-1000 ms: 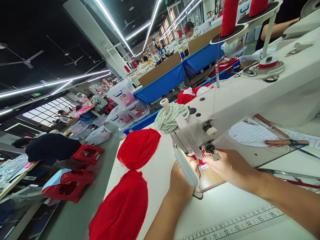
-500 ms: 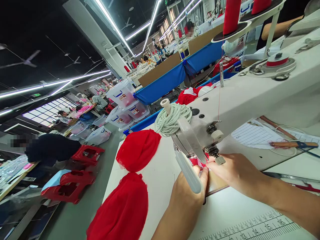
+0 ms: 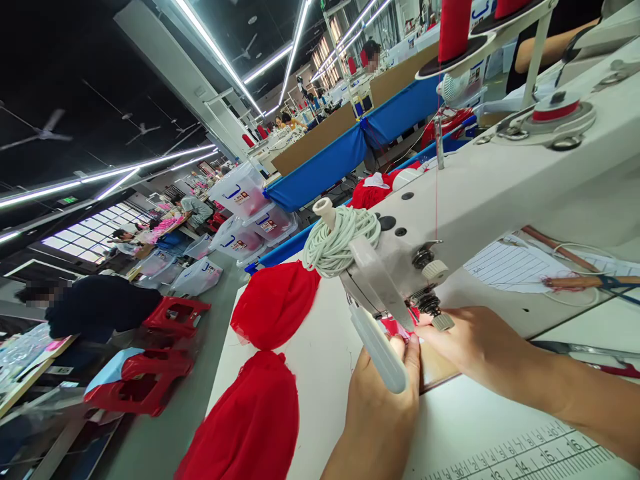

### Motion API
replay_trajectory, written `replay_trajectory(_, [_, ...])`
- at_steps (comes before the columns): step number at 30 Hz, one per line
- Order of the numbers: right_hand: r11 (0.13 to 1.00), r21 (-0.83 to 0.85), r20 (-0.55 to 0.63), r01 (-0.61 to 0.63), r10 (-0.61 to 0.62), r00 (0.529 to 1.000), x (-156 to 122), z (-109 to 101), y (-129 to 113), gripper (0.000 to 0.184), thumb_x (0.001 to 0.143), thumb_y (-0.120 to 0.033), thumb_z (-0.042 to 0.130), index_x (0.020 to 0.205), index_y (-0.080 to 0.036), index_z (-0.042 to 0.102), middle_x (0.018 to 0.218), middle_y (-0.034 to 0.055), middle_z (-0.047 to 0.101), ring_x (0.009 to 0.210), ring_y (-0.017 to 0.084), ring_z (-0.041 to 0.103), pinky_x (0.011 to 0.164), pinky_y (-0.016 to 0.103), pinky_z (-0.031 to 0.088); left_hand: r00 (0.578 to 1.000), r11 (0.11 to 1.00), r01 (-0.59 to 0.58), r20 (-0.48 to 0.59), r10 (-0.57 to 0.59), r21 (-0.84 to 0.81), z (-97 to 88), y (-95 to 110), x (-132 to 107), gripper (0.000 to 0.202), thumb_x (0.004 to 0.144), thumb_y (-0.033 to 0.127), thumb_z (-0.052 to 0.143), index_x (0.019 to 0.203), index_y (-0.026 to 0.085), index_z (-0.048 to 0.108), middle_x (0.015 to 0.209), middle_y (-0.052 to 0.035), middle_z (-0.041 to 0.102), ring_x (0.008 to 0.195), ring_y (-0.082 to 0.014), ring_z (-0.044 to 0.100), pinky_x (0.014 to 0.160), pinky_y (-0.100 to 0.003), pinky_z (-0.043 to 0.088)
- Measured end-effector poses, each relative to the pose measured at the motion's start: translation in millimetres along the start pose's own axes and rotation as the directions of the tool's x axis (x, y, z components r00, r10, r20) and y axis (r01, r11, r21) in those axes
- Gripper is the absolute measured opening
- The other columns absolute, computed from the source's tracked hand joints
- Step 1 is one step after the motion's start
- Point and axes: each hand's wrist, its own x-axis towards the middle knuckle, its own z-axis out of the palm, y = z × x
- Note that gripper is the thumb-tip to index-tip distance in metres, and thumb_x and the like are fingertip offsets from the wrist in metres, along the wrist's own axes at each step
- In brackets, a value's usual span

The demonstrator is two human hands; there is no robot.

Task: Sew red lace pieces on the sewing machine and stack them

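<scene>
Left hand (image 3: 377, 403) slides closer to right hand (image 3: 475, 343) | thin red fabric piece (image 3: 393, 327) lies beneath the front end of the white metal sewing machine (image 3: 500, 183) | left pinches its near edge, right's hold can't be told | looks light, floppy: grip near edge flat

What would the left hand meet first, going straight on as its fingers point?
Likely the red cloth, right by the fingers of the left hand, under the machine head; they may be touching it, depth there is unclear.
</scene>
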Motion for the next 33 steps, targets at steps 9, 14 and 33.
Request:
replay_trajectory(9, [0.998, -0.058, -0.048, 0.039, -0.042, 0.998, 3, -2, 1, 0.020, 0.072, -0.004, 0.048, 0.062, -0.020, 0.054, 0.063, -0.0003, 0.052, 0.052, 0.014, 0.043, 0.048, 0.028, 0.024, 0.999, 0.999, -0.032, -0.012, 0.033, 0.030, 11.9, 1, -9, 0.036, 0.084, 0.002, 0.053, 0.119, 0.009, 0.057, 0.100, -0.0127, 0.066, 0.096, -0.0232, 0.064, 0.086, -0.039, 0.054])
replay_trajectory(14, [0.996, -0.091, -0.096, 0.020, -0.029, 0.995, 5, 1, 0, 0.020, 0.069, -0.005, 0.045, 0.057, -0.020, 0.049, 0.060, 0.0007, 0.049, 0.051, 0.015, 0.041, 0.047, 0.028, 0.023, 0.999, 0.998, 0.018, -0.033, -0.017, 0.059, 22.6, 4, -12, 0.036, 0.087, 0.008, 0.052, 0.123, 0.012, 0.056, 0.105, -0.0114, 0.067, 0.102, -0.0235, 0.063, 0.090, -0.040, 0.052])
replay_trajectory(33, [0.998, -0.059, -0.003, 0.005, -0.005, 1.000, 6, -3, 1, 0.023, 0.071, -0.004, 0.046, 0.067, -0.020, 0.061, 0.064, 0.0020, 0.059, 0.052, 0.017, 0.053, 0.048, 0.029, 0.031, 0.990, 0.990, 0.133, -0.059, -0.130, 0.044, 36.4, 9, -17, 0.034, 0.086, 0.006, 0.047, 0.118, 0.009, 0.060, 0.106, -0.0123, 0.068, 0.101, -0.0244, 0.064, 0.095, -0.042, 0.051])
